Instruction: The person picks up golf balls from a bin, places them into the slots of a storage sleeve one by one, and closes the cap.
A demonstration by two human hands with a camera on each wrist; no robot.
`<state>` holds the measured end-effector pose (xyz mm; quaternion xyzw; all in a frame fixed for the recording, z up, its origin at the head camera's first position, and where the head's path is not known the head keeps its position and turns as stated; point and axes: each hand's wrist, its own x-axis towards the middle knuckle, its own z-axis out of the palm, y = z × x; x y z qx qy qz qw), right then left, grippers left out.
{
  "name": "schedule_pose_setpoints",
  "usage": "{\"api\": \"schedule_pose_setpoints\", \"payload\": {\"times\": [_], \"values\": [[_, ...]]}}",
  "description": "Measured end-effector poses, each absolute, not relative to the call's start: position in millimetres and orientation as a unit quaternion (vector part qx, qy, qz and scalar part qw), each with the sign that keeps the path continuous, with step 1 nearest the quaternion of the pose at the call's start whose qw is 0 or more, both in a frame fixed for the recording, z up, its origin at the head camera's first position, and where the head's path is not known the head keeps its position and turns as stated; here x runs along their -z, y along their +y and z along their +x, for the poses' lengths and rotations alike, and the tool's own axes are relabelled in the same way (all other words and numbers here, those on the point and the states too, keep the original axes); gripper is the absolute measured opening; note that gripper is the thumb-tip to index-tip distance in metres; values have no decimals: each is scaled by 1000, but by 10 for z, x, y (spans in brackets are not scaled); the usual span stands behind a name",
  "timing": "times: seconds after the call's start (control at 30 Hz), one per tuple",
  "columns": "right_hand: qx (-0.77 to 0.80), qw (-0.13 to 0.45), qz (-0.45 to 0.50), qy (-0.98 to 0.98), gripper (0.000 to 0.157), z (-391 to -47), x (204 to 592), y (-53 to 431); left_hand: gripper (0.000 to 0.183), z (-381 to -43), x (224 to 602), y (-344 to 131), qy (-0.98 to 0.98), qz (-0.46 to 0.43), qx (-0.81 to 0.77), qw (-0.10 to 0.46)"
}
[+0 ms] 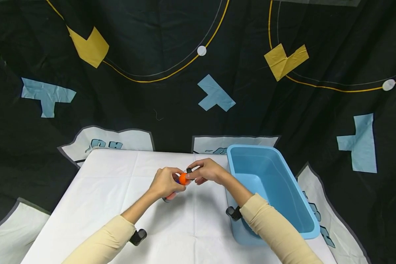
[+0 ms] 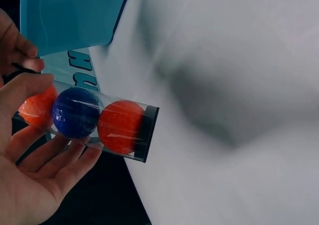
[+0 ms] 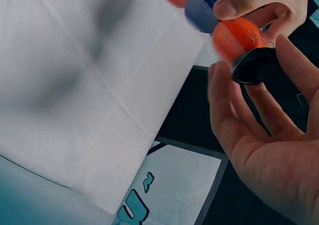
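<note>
My left hand (image 1: 165, 182) holds a clear tube (image 2: 98, 116) with balls in a row inside it. In the left wrist view, a blue ball (image 2: 76, 112) lies between an orange ball (image 2: 40, 107) and a red-orange ball (image 2: 121, 126). A black end cap (image 2: 151, 135) closes the tube's far end. At the opposite end, the fingers and thumb of my right hand (image 1: 209, 170) pinch a black cap (image 3: 256, 66). Whether this cap is seated on the tube or apart from it, I cannot tell. Both hands are above the white table.
A light blue plastic tub (image 1: 274, 194) stands at the table's right side, under my right forearm. The white-covered table (image 1: 118, 183) ends at a black cloth backdrop (image 1: 151, 106) with taped shapes. A black wrist device (image 1: 138, 237) sits by each sleeve.
</note>
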<state>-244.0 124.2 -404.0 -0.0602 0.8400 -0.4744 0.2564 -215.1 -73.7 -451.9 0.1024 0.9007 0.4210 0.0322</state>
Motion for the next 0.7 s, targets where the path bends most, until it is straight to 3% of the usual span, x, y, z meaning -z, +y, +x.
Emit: {"api": "schedule_pose_setpoints", "payload": {"times": [0.43, 0.7], "values": [[485, 254, -29, 836, 37, -2422, 4143, 1217, 34, -2180, 4715, -640, 901, 115, -417, 21], [503, 295, -26, 812, 41, -2471, 4200, 1277, 34, -2187, 4765, -603, 901, 110, -418, 19]]}}
